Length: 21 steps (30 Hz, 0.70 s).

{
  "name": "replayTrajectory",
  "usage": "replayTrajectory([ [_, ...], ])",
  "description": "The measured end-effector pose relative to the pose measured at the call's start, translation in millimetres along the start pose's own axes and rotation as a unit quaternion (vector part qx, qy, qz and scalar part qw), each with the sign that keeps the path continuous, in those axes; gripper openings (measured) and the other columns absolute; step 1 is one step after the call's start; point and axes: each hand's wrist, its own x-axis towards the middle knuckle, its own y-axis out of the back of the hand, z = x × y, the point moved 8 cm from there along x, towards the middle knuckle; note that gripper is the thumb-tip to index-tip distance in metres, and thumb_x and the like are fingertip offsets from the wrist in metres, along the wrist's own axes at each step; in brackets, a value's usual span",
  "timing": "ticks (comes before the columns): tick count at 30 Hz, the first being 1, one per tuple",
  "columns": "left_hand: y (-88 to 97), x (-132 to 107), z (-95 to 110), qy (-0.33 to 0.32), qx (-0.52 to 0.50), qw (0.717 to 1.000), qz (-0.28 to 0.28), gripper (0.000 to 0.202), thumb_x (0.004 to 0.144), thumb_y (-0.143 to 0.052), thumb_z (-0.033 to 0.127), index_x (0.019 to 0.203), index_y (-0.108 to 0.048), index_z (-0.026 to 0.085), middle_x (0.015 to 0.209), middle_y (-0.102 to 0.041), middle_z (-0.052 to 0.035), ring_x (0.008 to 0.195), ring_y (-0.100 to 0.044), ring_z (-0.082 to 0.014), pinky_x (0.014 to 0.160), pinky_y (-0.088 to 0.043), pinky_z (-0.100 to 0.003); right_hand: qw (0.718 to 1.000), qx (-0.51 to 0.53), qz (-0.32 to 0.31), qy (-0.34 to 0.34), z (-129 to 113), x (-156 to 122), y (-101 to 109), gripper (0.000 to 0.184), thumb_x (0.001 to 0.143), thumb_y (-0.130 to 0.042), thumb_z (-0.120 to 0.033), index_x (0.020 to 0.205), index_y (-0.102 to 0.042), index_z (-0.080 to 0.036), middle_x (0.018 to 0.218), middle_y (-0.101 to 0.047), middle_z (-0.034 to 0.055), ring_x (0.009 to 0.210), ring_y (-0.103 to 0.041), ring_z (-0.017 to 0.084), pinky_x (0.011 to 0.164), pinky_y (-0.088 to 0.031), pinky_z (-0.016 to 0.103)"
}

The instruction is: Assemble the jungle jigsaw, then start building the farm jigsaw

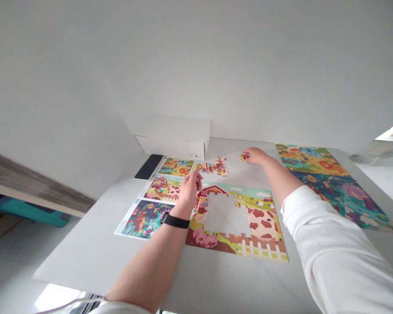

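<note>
A farm jigsaw puzzle point(265, 222) lies on the table with its border joined and a gap in its middle. My right hand point(254, 155) is closed on a small puzzle piece point(244, 157) beyond the puzzle's far edge. Over the puzzle's far left corner is my left hand point(190, 187), its fingers curled in; whether anything is between them I cannot make out. Several loose puzzle pieces point(220, 168) lie in a cluster just past it. Under and beside the left hand is a printed picture sheet point(144, 213), partly covered by the wrist.
A white box point(173, 139) stands against the wall at the back left. In front of it lies a dark phone-like slab point(149, 167). To the right, a safari puzzle point(308, 159) and an undersea puzzle point(343, 196) lie flat, partly behind my right arm.
</note>
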Motion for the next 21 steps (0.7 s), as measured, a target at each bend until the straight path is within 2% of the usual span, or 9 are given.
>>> replayTrajectory([
  [3,-0.7,0,0,0.002,-0.004,1.000,0.002,0.049,0.087,-0.074,0.060,0.064,-0.057,0.020,0.050,-0.040,0.0060,0.043,-0.036,-0.0067,0.043,-0.025,-0.022,0.999,-0.031,-0.031,0.023,-9,-2,0,0.050,0.085,-0.077,-0.027,0.135,-0.078,-0.030,0.132,-0.078,0.0090,0.112,-0.074,0.028,0.095,-0.056,0.031],
  [6,-3.2,-2,1,0.002,-0.005,1.000,-0.002,0.047,0.088,-0.074,0.058,0.066,-0.059,0.020,0.051,-0.041,0.0057,0.044,-0.038,-0.0072,0.044,-0.026,-0.022,0.997,-0.055,-0.040,0.025,-16,-8,2,0.043,0.088,-0.075,-0.032,0.131,-0.081,-0.028,0.139,-0.074,0.0131,0.116,-0.073,0.031,0.097,-0.056,0.035],
  [9,-6.3,-4,3,-0.010,0.004,1.000,-0.010,0.047,0.090,-0.072,0.058,0.066,-0.058,0.020,0.051,-0.040,0.0061,0.045,-0.038,-0.0078,0.046,-0.029,-0.022,0.998,-0.042,-0.040,0.013,-20,-14,3,0.036,0.090,-0.072,-0.031,0.124,-0.083,-0.028,0.137,-0.075,0.0118,0.115,-0.074,0.030,0.096,-0.056,0.034],
  [14,-8.9,-6,7,-0.027,0.040,0.999,-0.019,0.047,0.095,-0.067,0.057,0.067,-0.058,0.020,0.051,-0.042,0.0051,0.047,-0.040,-0.0091,0.047,-0.031,-0.024,0.999,-0.009,-0.036,0.022,-29,-25,6,0.036,0.081,-0.081,-0.028,0.117,-0.085,-0.029,0.128,-0.080,0.0068,0.109,-0.075,0.027,0.092,-0.055,0.030],
  [18,-10.0,-6,9,-0.030,0.041,0.998,-0.024,0.046,0.096,-0.066,0.056,0.067,-0.059,0.020,0.051,-0.045,0.0041,0.046,-0.040,-0.0095,0.048,-0.031,-0.024,0.999,0.005,-0.033,0.012,-32,-35,8,0.039,0.072,-0.090,-0.032,0.111,-0.086,-0.028,0.114,-0.082,0.0064,0.100,-0.076,0.025,0.086,-0.055,0.029],
  [21,-12.2,-7,11,-0.031,0.023,0.999,-0.029,0.046,0.096,-0.066,0.055,0.067,-0.059,0.020,0.051,-0.044,0.0042,0.046,-0.040,-0.0092,0.047,-0.030,-0.024,1.000,0.001,-0.007,0.007,-35,-47,14,0.038,0.071,-0.091,-0.034,0.108,-0.086,-0.028,0.113,-0.082,0.0068,0.098,-0.075,0.024,0.083,-0.053,0.028],
])
